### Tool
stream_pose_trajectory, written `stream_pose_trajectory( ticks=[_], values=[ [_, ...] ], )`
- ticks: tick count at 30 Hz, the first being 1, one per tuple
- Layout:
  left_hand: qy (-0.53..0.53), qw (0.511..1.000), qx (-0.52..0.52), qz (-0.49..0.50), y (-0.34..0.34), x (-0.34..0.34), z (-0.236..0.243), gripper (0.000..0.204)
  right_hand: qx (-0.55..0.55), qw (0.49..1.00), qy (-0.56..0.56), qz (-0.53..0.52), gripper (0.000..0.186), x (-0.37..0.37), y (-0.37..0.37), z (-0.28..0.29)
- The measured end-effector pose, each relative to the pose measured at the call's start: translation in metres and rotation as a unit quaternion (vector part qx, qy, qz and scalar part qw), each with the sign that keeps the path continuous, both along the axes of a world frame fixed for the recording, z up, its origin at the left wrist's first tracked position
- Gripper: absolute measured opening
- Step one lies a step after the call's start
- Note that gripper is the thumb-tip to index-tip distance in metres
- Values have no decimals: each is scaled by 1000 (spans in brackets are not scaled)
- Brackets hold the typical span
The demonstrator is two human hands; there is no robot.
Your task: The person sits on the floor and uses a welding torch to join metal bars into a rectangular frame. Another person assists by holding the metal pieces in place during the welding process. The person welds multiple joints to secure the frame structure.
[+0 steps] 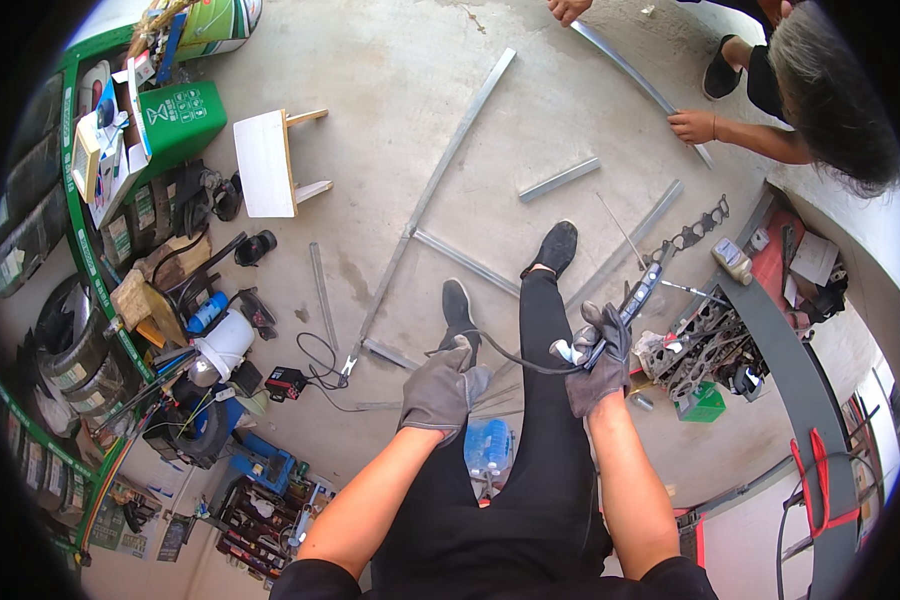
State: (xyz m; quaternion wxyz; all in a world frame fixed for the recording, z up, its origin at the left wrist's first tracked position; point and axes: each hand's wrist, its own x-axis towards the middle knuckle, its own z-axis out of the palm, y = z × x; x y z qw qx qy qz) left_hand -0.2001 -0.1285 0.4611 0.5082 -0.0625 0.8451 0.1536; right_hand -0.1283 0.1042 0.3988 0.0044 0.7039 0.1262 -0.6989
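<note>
My left hand (438, 392), in a grey glove, is closed at the black cable (518, 360), apparently pinching it; its fingertips are partly hidden. My gloved right hand (595, 368) grips a long grey-blue welding holder (638, 295), with a thin rod sticking out past its upper end and the cable running from it. Past my feet, joined square steel tubes (455, 150) form a T on the floor, with a metal clamp (347, 369) on the long tube's near end. A short loose tube (558, 180) lies farther right.
A co-worker (810, 100) crouches at upper right, both hands on a metal bar (625, 67). A white stool (265, 165) stands left, before tyre racks (75, 350) and clutter. A small red-black machine (285, 383) has cables on the floor. A grey bench (800, 400) and engine parts are right.
</note>
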Motion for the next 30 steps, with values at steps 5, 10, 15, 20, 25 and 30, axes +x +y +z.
stream_pose_trajectory(
  ticks=[5, 10, 15, 20, 25, 30],
  values=[
    [50, 997, -40, -45, 18, -44, 8, 46, -1, 998, -43, 52, 35, 17, 14, -25],
    [139, 990, -2, -37, 14, -81, 3, 43, 24, 995, -63, 77, 34, 23, 14, -46],
    [101, 994, -4, -46, 11, -117, -8, 45, -3, 991, -90, 94, 22, 12, 10, -70],
    [96, 992, 54, -54, 14, -156, -30, 44, 8, 990, -102, 98, 22, -17, 0, -74],
    [16, 984, 115, -133, 33, -241, -59, 52, 60, 985, -137, 82, 21, -62, -15, -72],
    [-4, 952, 99, -290, 22, -379, -53, 54, 117, 968, -164, 150, 20, -92, -41, -73]
  ],
)
